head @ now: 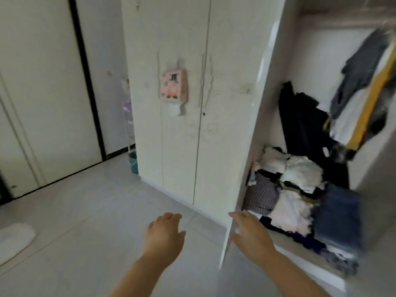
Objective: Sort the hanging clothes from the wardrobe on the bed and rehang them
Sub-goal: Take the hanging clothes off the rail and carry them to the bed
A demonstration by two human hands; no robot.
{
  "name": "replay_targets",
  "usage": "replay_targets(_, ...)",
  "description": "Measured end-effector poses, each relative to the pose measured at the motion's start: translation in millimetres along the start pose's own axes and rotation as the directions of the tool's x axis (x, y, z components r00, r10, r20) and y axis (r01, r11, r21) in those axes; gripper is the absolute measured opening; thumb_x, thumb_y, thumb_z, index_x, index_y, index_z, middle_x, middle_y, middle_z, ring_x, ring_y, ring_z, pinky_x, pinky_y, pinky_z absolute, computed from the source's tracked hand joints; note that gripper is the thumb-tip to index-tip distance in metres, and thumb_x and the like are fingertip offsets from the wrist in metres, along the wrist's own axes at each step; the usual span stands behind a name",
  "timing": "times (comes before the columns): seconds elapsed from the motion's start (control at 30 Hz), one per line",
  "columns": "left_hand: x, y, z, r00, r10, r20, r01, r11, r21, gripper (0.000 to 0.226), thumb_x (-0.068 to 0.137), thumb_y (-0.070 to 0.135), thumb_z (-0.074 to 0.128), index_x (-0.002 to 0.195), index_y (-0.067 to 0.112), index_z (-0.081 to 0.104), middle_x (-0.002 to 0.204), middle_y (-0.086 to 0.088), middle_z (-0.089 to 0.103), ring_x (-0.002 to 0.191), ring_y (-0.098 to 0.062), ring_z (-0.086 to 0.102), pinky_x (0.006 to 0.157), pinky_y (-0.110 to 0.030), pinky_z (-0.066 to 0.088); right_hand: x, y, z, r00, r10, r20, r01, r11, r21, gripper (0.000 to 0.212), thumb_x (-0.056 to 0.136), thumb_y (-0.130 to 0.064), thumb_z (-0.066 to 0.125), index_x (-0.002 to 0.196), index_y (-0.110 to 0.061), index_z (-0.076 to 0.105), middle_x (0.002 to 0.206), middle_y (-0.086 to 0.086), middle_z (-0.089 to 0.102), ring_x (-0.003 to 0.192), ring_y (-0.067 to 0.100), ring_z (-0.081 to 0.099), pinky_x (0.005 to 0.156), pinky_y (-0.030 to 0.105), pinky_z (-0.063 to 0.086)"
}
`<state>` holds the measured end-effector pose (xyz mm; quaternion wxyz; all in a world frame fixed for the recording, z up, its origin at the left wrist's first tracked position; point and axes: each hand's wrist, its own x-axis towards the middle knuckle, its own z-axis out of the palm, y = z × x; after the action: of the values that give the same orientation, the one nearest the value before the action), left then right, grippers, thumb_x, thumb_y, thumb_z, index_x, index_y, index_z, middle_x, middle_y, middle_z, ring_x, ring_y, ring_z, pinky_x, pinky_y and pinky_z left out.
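Observation:
A white wardrobe stands ahead with one door (252,116) swung open, seen edge-on. Inside, hanging clothes (364,82) in grey, white, yellow and black crowd the upper right. Below them lies a heap of folded and crumpled clothes (300,194), white, striped, pink and denim. My right hand (250,234) is at the lower edge of the open door, fingers spread and relaxed, holding nothing. My left hand (165,234) hovers over the floor left of the door, fingers loose and empty. The picture is blurred by motion.
Closed wardrobe doors (182,146) carry a pink tissue pack (175,85). A pale sliding door (42,103) with a black frame is at the left. A white object (15,239) lies on the tiled floor at the lower left. A teal bin (133,162) stands beside the wardrobe.

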<state>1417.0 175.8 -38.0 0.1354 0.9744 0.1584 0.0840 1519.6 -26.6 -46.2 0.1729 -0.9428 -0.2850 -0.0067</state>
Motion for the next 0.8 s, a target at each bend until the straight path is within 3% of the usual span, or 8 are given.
replay_targets(0.17, 71.3, 107.4, 32.1, 0.962, 0.269, 0.047, -0.268, 0.963, -0.029, 0.045, 0.093, 0.038, 0.043, 0.137, 0.026, 0.038, 0.134, 0.008, 0.046, 0.118, -0.012, 0.046, 0.097, -0.024, 0.034, 3.4, 102.6, -41.9, 0.974, 0.211, -0.078, -0.216, 0.975, -0.055, 0.05, 0.091, -0.026, 0.049, 0.14, -0.023, 0.036, 0.136, -0.003, 0.04, 0.123, 0.015, 0.038, 0.1, 0.022, 0.031)
replay_targets(0.37, 141.0, 204.2, 54.8, 0.86, 0.509, 0.039, -0.505, 0.859, -0.084, 0.037, 0.092, 0.037, 0.044, 0.128, 0.026, 0.043, 0.125, 0.008, 0.05, 0.111, -0.011, 0.049, 0.094, -0.025, 0.035, 10.3, 183.8, -79.9, 0.906, 0.387, -0.17, -0.4, 0.915, -0.049, 0.053, 0.089, -0.025, 0.054, 0.139, -0.026, 0.037, 0.135, -0.005, 0.043, 0.122, 0.013, 0.04, 0.099, 0.021, 0.033)
replay_targets(0.57, 219.4, 280.6, 62.8, 0.75, 0.661, -0.008, -0.658, 0.746, -0.108, 0.044, 0.091, 0.039, 0.046, 0.132, 0.025, 0.041, 0.129, 0.006, 0.049, 0.115, -0.014, 0.048, 0.095, -0.028, 0.038, 37.7, 240.4, -123.4, 0.82, 0.508, -0.264, -0.53, 0.848, -0.017, 0.05, 0.089, -0.024, 0.057, 0.136, -0.022, 0.041, 0.131, 0.002, 0.045, 0.122, 0.02, 0.044, 0.098, 0.026, 0.038)
replay_targets(0.8, 301.3, 363.7, 57.6, 0.655, 0.744, -0.129, -0.755, 0.639, -0.145, 0.039, 0.092, 0.038, 0.045, 0.129, 0.026, 0.046, 0.126, 0.007, 0.051, 0.111, -0.012, 0.05, 0.091, -0.024, 0.038, 87.4, 288.8, -186.9, 0.762, 0.494, -0.418, -0.551, 0.834, -0.018, 0.041, 0.086, -0.02, 0.058, 0.126, -0.019, 0.054, 0.121, 0.004, 0.053, 0.113, 0.022, 0.051, 0.088, 0.024, 0.04)
